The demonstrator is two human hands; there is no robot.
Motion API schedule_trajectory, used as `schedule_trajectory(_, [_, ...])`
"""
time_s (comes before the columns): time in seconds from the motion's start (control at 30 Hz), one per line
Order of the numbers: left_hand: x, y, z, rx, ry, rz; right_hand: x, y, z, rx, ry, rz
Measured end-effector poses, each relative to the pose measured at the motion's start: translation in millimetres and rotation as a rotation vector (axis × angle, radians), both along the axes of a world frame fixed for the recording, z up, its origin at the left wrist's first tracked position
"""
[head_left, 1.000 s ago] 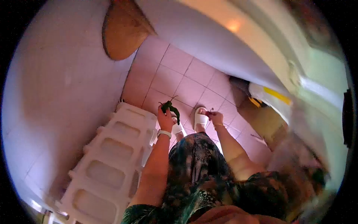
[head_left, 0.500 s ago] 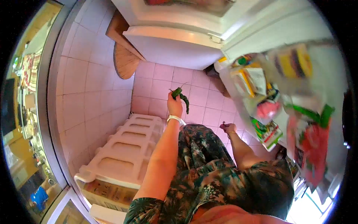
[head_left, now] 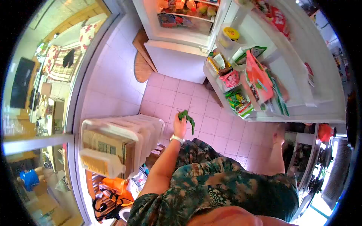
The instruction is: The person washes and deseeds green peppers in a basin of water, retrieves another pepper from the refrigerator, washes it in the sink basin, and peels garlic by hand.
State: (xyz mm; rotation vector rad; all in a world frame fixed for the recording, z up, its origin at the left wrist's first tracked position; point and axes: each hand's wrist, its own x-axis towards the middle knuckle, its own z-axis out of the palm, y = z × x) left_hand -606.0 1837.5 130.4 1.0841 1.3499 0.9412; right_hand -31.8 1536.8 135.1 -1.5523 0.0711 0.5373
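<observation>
My left hand (head_left: 180, 127) is closed around dark green, wrinkled long peppers (head_left: 186, 116), held out over the pink floor tiles. One pepper hangs down past the fingers. A white band circles that wrist. My right arm reaches out to the right, and my right hand (head_left: 278, 137) is smeared by motion beside a dark shelf unit, below the edge of the open fridge door (head_left: 320, 113). Whether that hand holds anything does not show.
The open fridge (head_left: 184, 34) has food on its shelves. Door racks hold a yellow-lidded tub (head_left: 231, 34), a pink bag (head_left: 260, 77) and green packets (head_left: 238, 101). On the left stand a white plastic rack (head_left: 147, 132), a cardboard box (head_left: 107, 143) and a glass partition.
The view has turned rightward and shows more of the fridge and its door. My right hand has moved out to the right from beside my body; my left hand still holds the peppers.
</observation>
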Motion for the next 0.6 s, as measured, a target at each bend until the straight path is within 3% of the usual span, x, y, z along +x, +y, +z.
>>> schedule_trajectory(0.03, [-6.6,-22.0,5.3,0.015,-0.010,-0.027,14.3,19.0,17.1,0.242,0.089,-0.052])
schedule_trajectory(0.1, [-27.1,-57.9,1.4,-0.023,-0.049,-0.079,29.9,50.4,41.1,0.469,0.164,-0.022])
schedule_trajectory(0.2, [-54.0,-100.3,45.0,-0.017,-0.064,-0.054,31.1,95.1,52.1,0.451,0.112,0.155])
schedule_trajectory(0.3, [-82.7,-127.8,54.2,0.004,-0.046,-0.120,-31.7,127.2,99.0,0.381,0.107,-0.060])
schedule_trajectory(0.37, [-90.7,-148.5,64.0,0.021,-0.059,-0.098,-34.5,114.5,82.4,0.444,0.155,-0.006])
schedule_trajectory(0.43, [-104.2,-160.4,80.5,0.050,-0.056,-0.105,-52.5,112.0,81.6,0.338,0.159,0.130])
schedule_trajectory(0.5, [-127.7,-172.1,87.0,0.074,-0.057,-0.111,-110.2,113.5,99.1,0.299,0.261,-0.019])
schedule_trajectory(0.57, [-147.1,-182.4,86.1,0.098,0.094,-0.137,-137.6,114.6,60.6,0.379,0.121,0.478])
schedule_trajectory(0.6, [-156.6,-186.9,82.4,0.140,0.228,-0.156,-178.1,128.6,90.7,0.449,0.215,0.421])
